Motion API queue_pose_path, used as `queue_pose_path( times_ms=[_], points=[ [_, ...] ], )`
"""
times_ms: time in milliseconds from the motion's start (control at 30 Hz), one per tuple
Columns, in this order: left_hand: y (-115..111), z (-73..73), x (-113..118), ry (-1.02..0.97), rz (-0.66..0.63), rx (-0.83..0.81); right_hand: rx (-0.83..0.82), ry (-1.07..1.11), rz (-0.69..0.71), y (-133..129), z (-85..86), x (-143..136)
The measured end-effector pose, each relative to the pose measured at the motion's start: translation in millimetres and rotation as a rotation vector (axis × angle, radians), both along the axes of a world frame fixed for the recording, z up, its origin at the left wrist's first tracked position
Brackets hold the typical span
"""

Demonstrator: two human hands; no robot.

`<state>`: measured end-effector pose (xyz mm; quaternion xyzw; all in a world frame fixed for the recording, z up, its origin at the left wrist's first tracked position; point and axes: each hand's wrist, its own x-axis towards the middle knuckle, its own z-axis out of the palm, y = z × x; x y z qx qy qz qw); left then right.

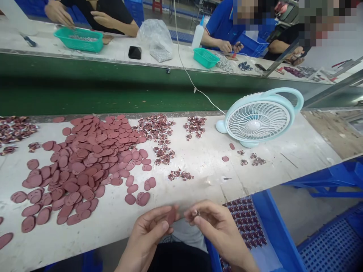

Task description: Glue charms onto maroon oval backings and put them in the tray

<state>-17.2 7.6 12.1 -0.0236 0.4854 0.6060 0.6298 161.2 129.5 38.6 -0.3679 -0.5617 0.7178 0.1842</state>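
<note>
Just past the table's near edge, my left hand (151, 228) pinches a flat reddish-brown oval disc (171, 216) between thumb and fingers. Close on its right, my right hand (214, 223) is closed around a small shiny piece with brown on it (195, 213); its exact kind is partly hidden by the fingers. The two hands are apart by a small gap. A big heap of similar oval discs (85, 162) spreads over the table to the left. Beyond my hands lie small piles of brown-and-metal pieces (159, 128), with a smaller cluster (180, 174) nearest me.
A pale blue fan (259, 121) stands on the white table (195, 196), its cord running up to the back. At lower right, a blue crate (272, 223) holds rows of dark red parts (246, 223). Across a green divider (113, 90), several people work beside green baskets (205, 57).
</note>
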Motion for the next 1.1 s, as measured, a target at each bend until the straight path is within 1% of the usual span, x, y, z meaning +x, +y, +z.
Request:
queue_pose_path(
  times_ms=[133, 233, 400, 500, 567, 667, 800, 933, 1000, 1100],
  points=[
    [3, 4.4, 8, 0.064, 0.013, 0.031, 0.178, 0.056, -0.05, -11, 4.5, -7],
    [4, 4.8, 11, 0.089, 0.015, 0.065, 0.278, 0.032, -0.074, -16, 6.5, -16],
    [3, -3.1, 9, 0.045, -0.027, 0.13, 0.384, -0.082, -0.027, -17, 12.9, -23],
    [1, -7.2, 8, 0.032, -0.038, 0.133, 0.415, -0.099, -0.01, -14, 16.7, -24],
    [0, -8.4, 8, 0.051, -0.042, 0.129, 0.4, -0.082, -0.009, -13, 17.9, -25],
    [-1, -8.9, 9, 0.135, -0.036, 0.133, 0.37, -0.056, -0.033, -13, 16.9, -26],
    [-1, -9.7, 10, 0.17, -0.024, 0.124, 0.335, -0.039, -0.041, -14, 11.5, -24],
    [1, -11.7, 9, 0.205, -0.042, 0.126, 0.281, -0.026, -0.066, -15, 5.8, -21],
    [2, -12.6, 10, 0.213, -0.048, 0.142, 0.216, -0.016, -0.094, -16, 2.4, -21],
    [3, -14.2, 10, 0.24, -0.049, 0.17, 0.035, 0.033, -0.122, -18, -7.4, -24]
  ],
)
